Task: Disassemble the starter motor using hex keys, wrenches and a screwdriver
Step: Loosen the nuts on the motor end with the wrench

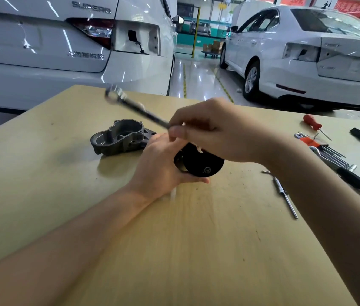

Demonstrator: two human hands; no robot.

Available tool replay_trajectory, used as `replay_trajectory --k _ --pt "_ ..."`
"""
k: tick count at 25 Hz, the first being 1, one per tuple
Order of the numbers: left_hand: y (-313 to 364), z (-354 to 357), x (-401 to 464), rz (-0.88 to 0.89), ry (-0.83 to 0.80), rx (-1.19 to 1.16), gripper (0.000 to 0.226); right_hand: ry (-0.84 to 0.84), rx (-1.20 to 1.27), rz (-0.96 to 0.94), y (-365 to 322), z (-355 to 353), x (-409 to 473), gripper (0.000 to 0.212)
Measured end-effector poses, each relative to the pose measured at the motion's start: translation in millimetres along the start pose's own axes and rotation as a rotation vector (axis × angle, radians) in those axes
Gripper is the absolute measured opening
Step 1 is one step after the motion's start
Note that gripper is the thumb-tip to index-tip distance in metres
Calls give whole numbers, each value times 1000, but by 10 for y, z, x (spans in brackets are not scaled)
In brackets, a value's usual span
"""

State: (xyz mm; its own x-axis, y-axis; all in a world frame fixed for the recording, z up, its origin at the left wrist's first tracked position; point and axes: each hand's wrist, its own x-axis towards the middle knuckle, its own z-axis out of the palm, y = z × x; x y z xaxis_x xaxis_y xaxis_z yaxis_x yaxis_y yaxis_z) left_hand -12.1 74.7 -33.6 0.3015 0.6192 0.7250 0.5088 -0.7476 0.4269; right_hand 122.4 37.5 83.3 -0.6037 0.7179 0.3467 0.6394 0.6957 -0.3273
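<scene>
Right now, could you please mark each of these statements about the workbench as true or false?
1. The right hand holds a wrench. True.
2. The left hand rests empty on the table. False: it grips the black motor body.
3. The grey aluminium housing is bolted onto the motor body. False: it lies apart on the table, behind the left hand.
4. A red-handled screwdriver lies on the table to the right. True.
5. The wrench's ring end sits on the hex bolt. False: it is raised in the air, blurred.
</scene>
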Motion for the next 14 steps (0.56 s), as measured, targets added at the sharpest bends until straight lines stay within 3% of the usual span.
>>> replay_trajectory --k 3,5,9,14 --pt "-20 3 14 55 7 25 88 536 444 116 148 62 -238 21" --pt "-26 7 15 71 2 22 90 747 684 261 221 190 -446 24" --pt "-17 3 18 89 10 21 87 803 1041 477 285 430 -639 23" --pt "-14 10 14 100 11 32 87 761 986 351 255 528 -607 19"
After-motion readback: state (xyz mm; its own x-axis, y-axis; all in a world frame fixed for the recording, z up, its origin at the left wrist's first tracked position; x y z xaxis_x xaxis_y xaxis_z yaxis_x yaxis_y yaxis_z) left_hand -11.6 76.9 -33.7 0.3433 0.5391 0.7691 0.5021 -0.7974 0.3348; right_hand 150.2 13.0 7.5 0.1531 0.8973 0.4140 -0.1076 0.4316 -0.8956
